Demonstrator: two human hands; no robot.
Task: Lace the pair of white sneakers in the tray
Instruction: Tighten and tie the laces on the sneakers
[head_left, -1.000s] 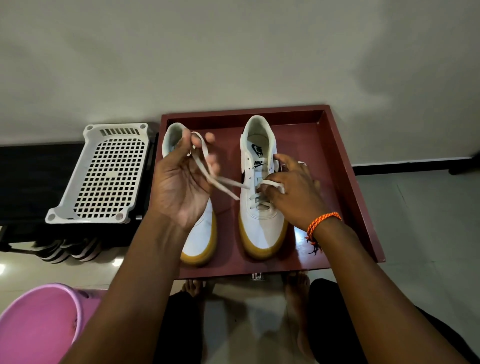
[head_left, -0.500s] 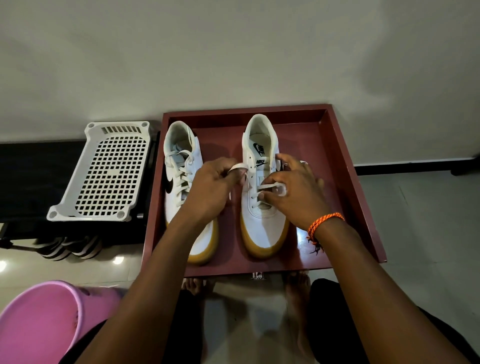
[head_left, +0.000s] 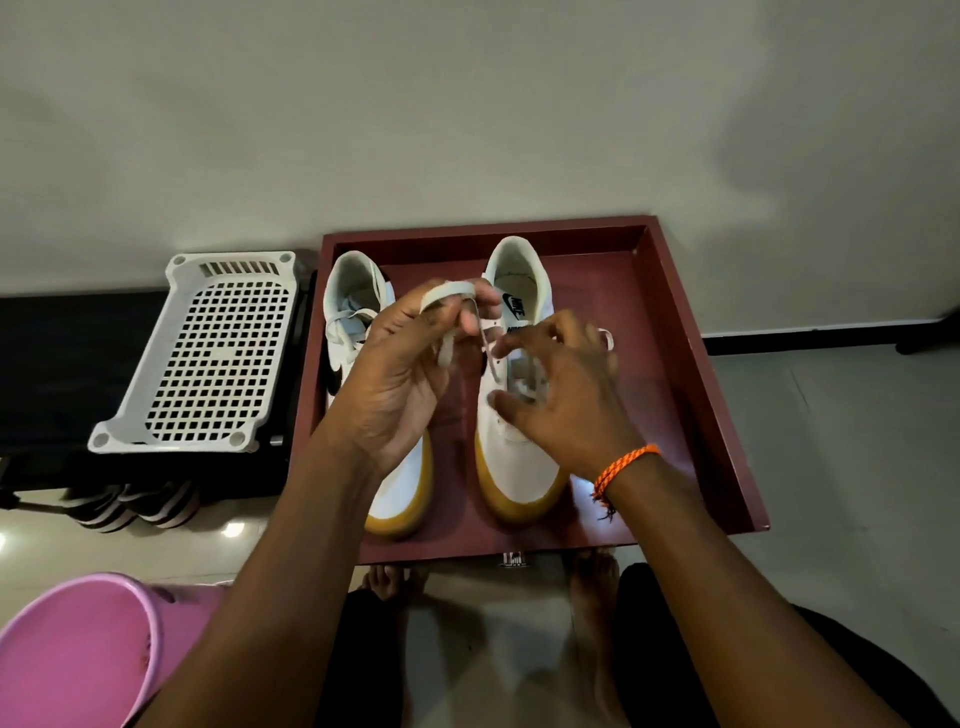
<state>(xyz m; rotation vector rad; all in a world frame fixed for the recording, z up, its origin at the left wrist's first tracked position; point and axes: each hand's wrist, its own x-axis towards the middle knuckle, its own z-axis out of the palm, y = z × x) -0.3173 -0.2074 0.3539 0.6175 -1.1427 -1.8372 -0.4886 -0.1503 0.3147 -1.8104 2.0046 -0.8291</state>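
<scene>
White leather sneakers with gum-coloured soles are seen side by side in a dark red tray (head_left: 691, 374) set on the floor against a pale wall. The left sneaker (head_left: 400, 488) lies at about 9 o'clock in the tray, the right sneaker (head_left: 519, 467) near its centre, both with toes pointed towards 6 o'clock. A white lace (head_left: 447, 291) is pinched and looped over the curled fingers of the left hand (head_left: 400, 374), which is raised between the two shoes. From there the lace is drawn down to the eyelets of the right sneaker. The right hand (head_left: 566, 395), marked by an orange braided wristband (head_left: 623, 465), is held over that shoe's lacing with fingers curled; whether a strand is gripped cannot be told. A white perforated basket (head_left: 208, 358) is seen upturned at 9 o'clock of the tray, on a dark low bench (head_left: 57, 364). A pink tub (head_left: 78, 654) is visible at 7 o'clock.
</scene>
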